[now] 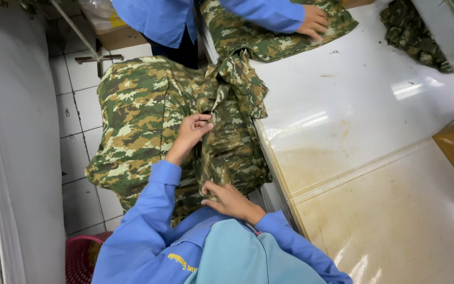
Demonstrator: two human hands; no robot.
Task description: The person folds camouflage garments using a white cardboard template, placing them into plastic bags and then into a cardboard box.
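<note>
A camouflage garment [148, 115] is draped off the left edge of the white tabletop [353, 121], hanging at about ten o'clock from the wearer's chest. Its seam is pinched by the left hand [193, 131], closed on a fold, while the lower cloth is gripped by the right hand [229, 200] at six o'clock. Much of the weight is judged to hang unsupported, so a slackened pinch could let it slide to the tiled floor [80, 110]. At twelve o'clock another piece [269, 31] is pressed flat by a co-worker's hand [313, 21]; a tug there could drag the connected cloth away.
</note>
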